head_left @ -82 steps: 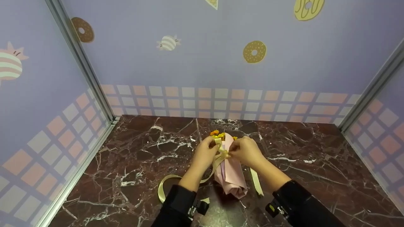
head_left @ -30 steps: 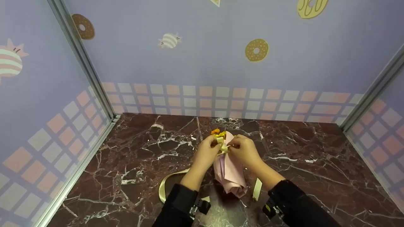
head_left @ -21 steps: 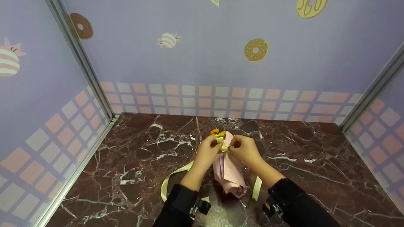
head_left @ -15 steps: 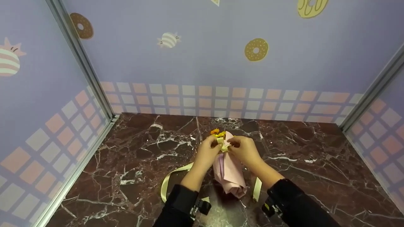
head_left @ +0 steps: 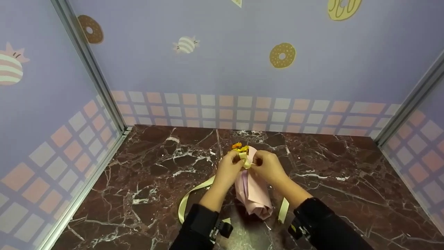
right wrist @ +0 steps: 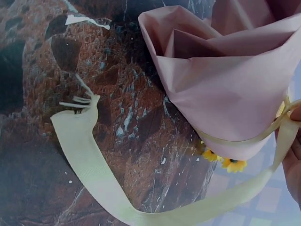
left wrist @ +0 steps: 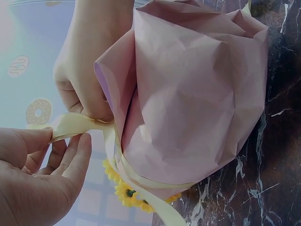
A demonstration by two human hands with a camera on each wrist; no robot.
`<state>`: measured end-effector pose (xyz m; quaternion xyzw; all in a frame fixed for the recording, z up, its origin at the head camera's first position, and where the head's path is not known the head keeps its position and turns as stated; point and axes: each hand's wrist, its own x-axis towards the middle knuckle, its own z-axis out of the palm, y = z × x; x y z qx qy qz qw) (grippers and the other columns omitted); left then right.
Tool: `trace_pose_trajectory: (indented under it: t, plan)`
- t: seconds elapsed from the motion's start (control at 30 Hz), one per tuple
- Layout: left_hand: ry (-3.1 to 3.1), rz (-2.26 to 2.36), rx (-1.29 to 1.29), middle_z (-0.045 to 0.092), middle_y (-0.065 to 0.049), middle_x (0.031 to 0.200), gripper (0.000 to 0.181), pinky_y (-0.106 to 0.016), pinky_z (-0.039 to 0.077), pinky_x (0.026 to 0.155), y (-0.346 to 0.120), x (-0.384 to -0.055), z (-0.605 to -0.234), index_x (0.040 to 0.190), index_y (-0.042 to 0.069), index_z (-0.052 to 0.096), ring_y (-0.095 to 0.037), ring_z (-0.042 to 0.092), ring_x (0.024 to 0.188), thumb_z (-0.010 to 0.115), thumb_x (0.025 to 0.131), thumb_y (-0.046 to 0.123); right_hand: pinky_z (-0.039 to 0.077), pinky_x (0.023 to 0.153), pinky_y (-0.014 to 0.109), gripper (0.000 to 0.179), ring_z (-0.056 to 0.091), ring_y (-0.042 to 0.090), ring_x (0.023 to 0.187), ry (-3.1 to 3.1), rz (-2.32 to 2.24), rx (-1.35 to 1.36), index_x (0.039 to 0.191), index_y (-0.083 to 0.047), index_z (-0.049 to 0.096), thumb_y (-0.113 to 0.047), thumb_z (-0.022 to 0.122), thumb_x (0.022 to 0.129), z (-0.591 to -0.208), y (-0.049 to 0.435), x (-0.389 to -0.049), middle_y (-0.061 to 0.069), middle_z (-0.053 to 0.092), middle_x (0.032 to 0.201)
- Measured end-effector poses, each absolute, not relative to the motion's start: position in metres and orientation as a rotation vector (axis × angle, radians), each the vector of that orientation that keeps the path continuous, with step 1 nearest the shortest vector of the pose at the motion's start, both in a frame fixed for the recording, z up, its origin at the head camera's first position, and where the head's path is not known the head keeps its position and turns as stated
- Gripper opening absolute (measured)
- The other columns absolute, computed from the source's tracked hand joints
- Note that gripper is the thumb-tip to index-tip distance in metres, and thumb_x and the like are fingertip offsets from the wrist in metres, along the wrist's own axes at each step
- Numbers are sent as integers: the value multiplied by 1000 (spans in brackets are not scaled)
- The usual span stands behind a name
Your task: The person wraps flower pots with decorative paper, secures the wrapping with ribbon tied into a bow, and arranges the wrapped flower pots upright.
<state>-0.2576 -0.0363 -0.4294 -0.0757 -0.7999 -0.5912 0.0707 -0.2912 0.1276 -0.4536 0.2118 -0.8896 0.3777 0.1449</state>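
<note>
A bouquet wrapped in pink paper [head_left: 258, 194] lies on the marble-patterned table, its yellow and orange flowers [head_left: 240, 147] at the far end. Pale yellow ribbon [left wrist: 70, 126] runs round the wrap, with a loop standing up at the front. My left hand [head_left: 229, 170] pinches that loop between thumb and fingers. On the other side my right hand [head_left: 270, 168] pinches the ribbon close to the knot; its fingertips are partly hidden. In the right wrist view a loose ribbon tail [right wrist: 94, 160] with a frayed end trails over the table.
Another length of ribbon [head_left: 185, 201] curves over the table [head_left: 156, 166] by the left forearm. Patterned panels [head_left: 222, 62] stand at the back and both sides, with metal posts [head_left: 93, 73] at the corners.
Since the earliest frame both hands have drawn nearer the knot, and the ribbon strand hanging down over the wrap's front is gone from there. In the last half second little moved.
</note>
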Motion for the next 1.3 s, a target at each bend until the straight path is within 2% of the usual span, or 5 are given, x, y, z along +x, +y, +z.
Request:
trace_pose_trajectory:
  t: [0.3,0.53,0.7,1.0,1.3]
  plan:
    - [-2400,-1769,-217,65,-10,89,5,-31,54,75,-38,-258,-432,93,-2,64,-21,61,85,65,89,0,53,59,30,10,61,17,67,-2553,1054,627,73,-2,72,8,75,73,-453,129,-288,4,67,72]
    - [-2419,-1757,-212,64,-9,87,4,-31,53,75,-38,-258,-432,92,-2,63,-19,60,82,64,90,1,55,67,31,10,65,21,73,-2456,898,825,75,-2,75,7,78,74,-456,132,-288,5,67,77]
    - [-2394,-1805,-196,64,-9,87,4,-30,54,75,-39,-259,-432,94,-3,63,-19,61,82,63,90,-1,56,69,31,6,65,22,78,-2464,1059,878,83,2,76,7,73,80,-454,136,-284,6,67,85]
    - [-2371,-1803,-172,64,-10,87,4,-30,55,74,-39,-258,-433,93,-2,63,-20,62,83,64,89,-1,55,73,26,9,65,23,85,-2487,1306,630,86,4,76,4,67,86,-452,138,-284,7,68,89]
    - [-2367,-1787,-217,65,-9,87,4,-32,53,76,-34,-256,-435,92,-2,64,-19,60,82,65,88,-1,48,56,17,7,61,12,68,-2495,1597,72,85,4,76,-2,73,84,-444,127,-286,13,72,84]
